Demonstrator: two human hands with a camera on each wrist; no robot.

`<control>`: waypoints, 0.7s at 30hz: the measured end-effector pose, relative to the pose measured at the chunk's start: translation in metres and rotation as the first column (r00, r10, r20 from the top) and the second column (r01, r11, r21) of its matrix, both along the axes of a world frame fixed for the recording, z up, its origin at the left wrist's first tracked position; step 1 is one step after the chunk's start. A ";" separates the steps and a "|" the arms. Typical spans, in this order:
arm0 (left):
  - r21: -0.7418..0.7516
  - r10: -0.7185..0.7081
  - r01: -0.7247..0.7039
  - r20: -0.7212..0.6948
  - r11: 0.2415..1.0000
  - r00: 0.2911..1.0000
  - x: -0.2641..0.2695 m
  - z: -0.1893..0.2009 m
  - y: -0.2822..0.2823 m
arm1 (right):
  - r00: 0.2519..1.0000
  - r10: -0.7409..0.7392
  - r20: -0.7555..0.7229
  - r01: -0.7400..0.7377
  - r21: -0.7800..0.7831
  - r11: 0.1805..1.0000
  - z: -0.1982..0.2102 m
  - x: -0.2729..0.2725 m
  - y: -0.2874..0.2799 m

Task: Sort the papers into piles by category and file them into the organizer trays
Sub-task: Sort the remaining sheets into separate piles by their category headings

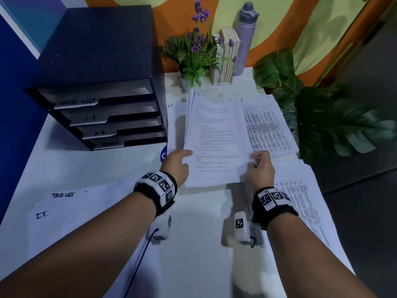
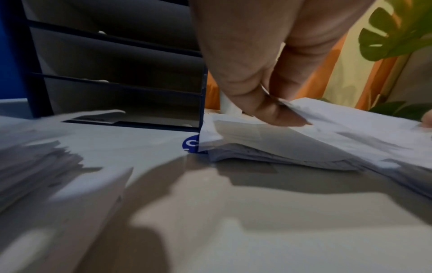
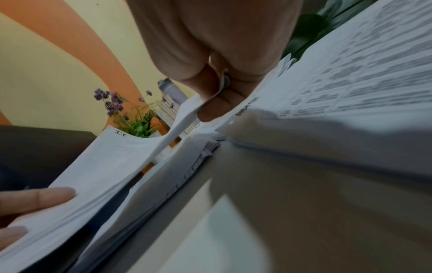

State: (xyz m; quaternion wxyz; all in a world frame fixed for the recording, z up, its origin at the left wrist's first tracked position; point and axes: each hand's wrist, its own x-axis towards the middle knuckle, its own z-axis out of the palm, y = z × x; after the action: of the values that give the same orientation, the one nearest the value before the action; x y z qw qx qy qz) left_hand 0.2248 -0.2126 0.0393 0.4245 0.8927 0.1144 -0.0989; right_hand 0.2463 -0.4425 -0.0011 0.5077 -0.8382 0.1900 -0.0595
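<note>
A thin stack of printed papers (image 1: 214,138) is lifted off the white table (image 1: 90,164), held at its near edge by both hands. My left hand (image 1: 178,162) pinches the left corner, thumb on top (image 2: 268,110). My right hand (image 1: 260,166) pinches the right corner (image 3: 217,99). The dark blue organizer (image 1: 101,87) stands at the back left with four trays labelled TASK LIST, I.T, H.R and one unreadable label. More papers lie under the held stack (image 2: 280,157).
A table-print pile (image 1: 268,127) lies right of the held stack, another pile (image 1: 300,203) at the near right. Sheets marked TASK LIST and I.T. (image 1: 64,203) lie near left. A flower pot (image 1: 193,61), books and a bottle (image 1: 246,35) stand behind.
</note>
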 end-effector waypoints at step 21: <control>-0.010 0.055 -0.055 0.000 0.998 0.998 -0.042 0.009 0.063 | 0.907 0.419 -0.039 -0.420 -0.147 0.896 -0.001 -0.033 0.072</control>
State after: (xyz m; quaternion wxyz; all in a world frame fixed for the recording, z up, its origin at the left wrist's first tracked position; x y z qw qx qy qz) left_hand 0.1828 -0.1500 0.0484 0.4317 0.8870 0.1383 -0.0877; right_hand 0.2135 -0.3708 -0.0021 0.4428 -0.8957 0.0016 0.0397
